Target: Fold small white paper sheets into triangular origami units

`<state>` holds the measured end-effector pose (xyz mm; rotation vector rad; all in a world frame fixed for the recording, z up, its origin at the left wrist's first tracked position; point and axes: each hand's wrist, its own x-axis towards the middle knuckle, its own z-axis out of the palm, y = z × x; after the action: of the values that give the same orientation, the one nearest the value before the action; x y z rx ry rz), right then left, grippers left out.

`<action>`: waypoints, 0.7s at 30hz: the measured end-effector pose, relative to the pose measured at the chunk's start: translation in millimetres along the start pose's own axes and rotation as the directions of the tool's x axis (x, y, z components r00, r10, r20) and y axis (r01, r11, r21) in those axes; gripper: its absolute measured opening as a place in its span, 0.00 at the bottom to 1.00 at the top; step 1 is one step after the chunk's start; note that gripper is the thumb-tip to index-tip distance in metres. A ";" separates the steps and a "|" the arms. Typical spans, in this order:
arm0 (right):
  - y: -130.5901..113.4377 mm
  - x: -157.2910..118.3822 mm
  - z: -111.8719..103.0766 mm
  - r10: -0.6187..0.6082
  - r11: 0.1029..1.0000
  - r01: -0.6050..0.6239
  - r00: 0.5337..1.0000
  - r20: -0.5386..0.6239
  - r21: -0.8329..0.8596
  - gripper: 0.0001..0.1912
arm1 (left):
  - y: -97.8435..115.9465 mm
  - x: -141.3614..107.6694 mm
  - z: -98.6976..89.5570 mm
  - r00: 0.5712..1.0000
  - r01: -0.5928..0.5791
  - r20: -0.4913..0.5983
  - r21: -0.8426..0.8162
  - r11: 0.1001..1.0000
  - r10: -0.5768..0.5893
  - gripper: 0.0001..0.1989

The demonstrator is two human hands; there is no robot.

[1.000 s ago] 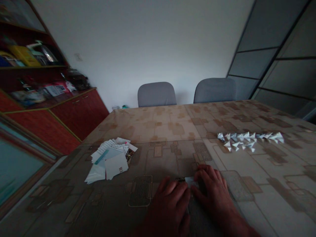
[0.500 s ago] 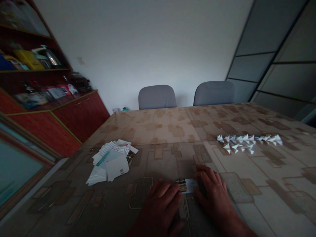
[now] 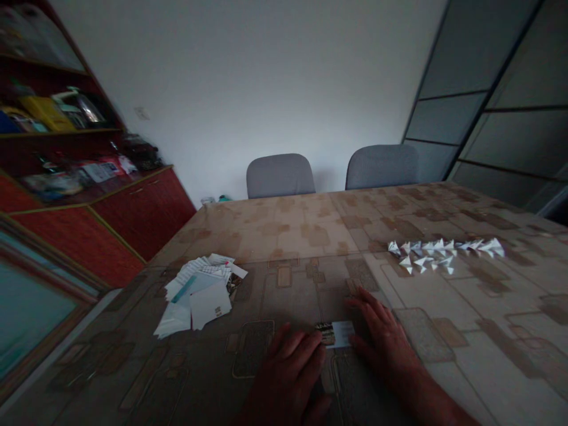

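A small folded piece of paper [image 3: 341, 334], part white and part dark printed picture, lies flat on the patterned tablecloth between my hands. My left hand [image 3: 290, 367] rests palm down with its fingers stretched out, the index fingertip on the paper's left end. To the right, my right hand [image 3: 381, 337] is open, thumb and fingers apart. Its thumb is at or just beside the paper's right edge; whether it touches cannot be made out. Farther right, several small pointed folded-paper pieces [image 3: 439, 245] stand in two rows.
A loose stack of paper sheets and cards [image 3: 208, 305] lies on the left of the table [image 3: 306, 219]. Two grey chairs [image 3: 280, 176] stand behind its far edge, before a white wall. At the left is a red-brown cabinet [image 3: 142, 207] with shelves of household items.
My right hand has lifted its fingers off the paper's right end and spread them, uncovering more of the paper. My left hand stays nearly where it was. The view has shifted slightly.
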<state>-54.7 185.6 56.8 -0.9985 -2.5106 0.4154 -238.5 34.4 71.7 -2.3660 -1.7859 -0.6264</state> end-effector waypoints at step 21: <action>-15.7 6.0 -38.2 -0.386 0.905 0.386 0.922 -0.039 0.181 0.18 | -8.0 51.3 7.7 0.999 -0.012 -0.044 0.162 0.987 0.019 0.03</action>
<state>-49.8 183.6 98.3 -0.4130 -2.5292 0.5099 -232.6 85.2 83.4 -2.2389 -1.7277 -0.5081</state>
